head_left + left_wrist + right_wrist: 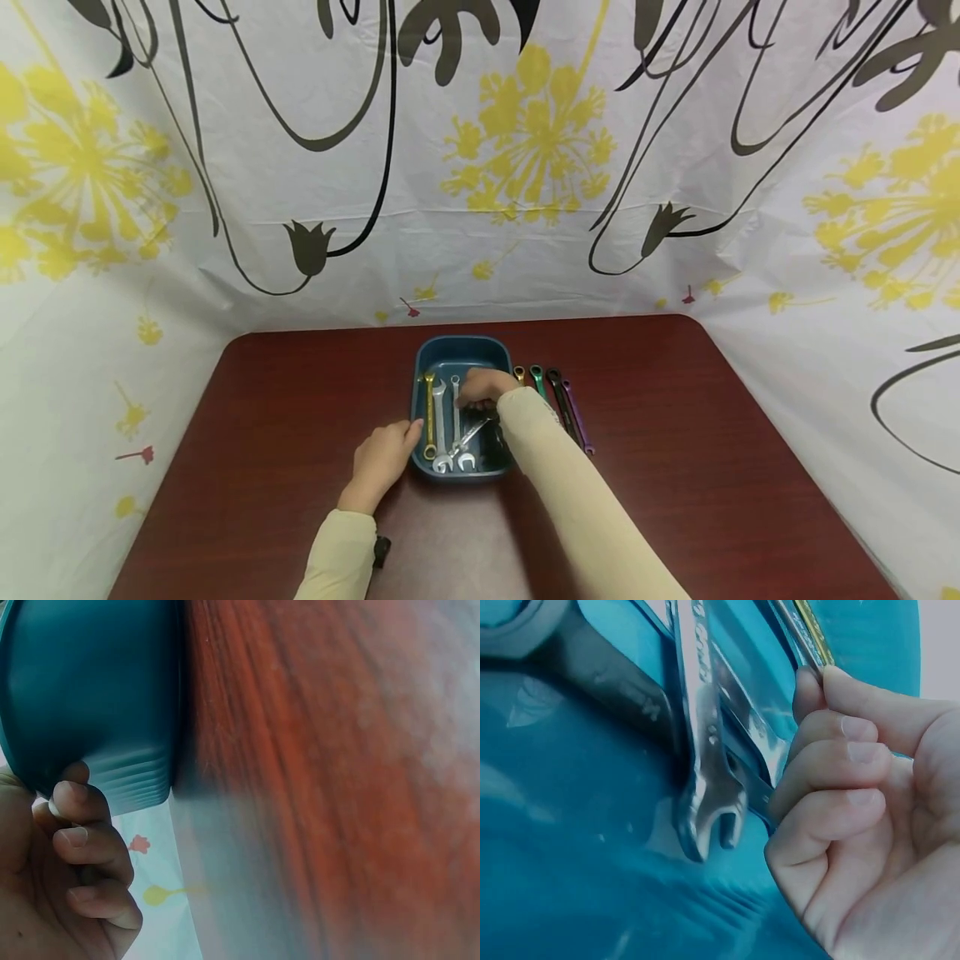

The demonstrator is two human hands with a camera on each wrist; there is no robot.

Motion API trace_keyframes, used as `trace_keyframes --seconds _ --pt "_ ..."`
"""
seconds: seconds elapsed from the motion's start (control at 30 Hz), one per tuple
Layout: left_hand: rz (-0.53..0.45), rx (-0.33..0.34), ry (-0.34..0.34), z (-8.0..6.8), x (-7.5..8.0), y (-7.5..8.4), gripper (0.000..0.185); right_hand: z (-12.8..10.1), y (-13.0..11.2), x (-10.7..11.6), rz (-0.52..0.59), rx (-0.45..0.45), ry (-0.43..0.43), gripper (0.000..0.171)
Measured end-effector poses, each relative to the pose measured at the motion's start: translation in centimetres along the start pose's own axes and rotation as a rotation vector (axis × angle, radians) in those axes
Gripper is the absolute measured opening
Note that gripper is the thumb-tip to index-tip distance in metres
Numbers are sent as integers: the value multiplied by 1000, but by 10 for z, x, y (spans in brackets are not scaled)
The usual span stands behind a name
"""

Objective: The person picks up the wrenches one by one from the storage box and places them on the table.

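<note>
A blue tray (461,348) sits mid-table with a gold wrench (429,417) and silver wrenches (440,425) lying lengthwise in it. My right hand (483,390) reaches into the tray; in the right wrist view its curled fingers (832,787) pinch the shaft of a silver wrench (712,795), whose open end rests on the tray floor (570,862). My left hand (386,454) holds the tray's front left corner, thumb at the rim. The left wrist view shows its fingers (82,840) curled against the tray's outer wall (97,690).
Just right of the tray, a small gold wrench (519,375), a green one (537,379), a black one (558,400) and a purple one (577,421) lie in a row on the dark red table (675,433). A flowered white sheet (480,167) walls in the table.
</note>
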State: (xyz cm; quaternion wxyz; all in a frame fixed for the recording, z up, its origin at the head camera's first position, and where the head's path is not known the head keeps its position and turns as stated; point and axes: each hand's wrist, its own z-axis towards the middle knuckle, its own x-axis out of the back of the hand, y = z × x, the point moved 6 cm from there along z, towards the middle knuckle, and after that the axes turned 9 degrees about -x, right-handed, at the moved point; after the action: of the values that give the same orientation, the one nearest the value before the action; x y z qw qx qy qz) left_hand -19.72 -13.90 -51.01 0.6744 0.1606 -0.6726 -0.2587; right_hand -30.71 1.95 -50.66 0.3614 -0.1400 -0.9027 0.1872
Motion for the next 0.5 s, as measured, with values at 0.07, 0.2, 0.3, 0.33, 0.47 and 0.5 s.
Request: trace_keyframes --seconds 0.07,0.2,0.3,0.33,0.47,0.5 --pt "2 1 1 -1 0 0 44 -3 -1 3 -21 9 -18 44" --pt "4 -2 -2 -1 0 1 44 -6 -3 9 -26 15 -34 44" --pt "2 -1 -7 -1 0 0 45 -7 -3 14 -12 17 -33 43" --pt "1 -1 -7 0 0 0 45 -8 -4 16 -10 21 -37 43" --pt "-3 -3 -4 0 0 0 45 -12 -5 22 -27 45 -55 43" --pt "-3 -2 -4 0 0 0 45 -13 -4 24 -31 52 -57 43"
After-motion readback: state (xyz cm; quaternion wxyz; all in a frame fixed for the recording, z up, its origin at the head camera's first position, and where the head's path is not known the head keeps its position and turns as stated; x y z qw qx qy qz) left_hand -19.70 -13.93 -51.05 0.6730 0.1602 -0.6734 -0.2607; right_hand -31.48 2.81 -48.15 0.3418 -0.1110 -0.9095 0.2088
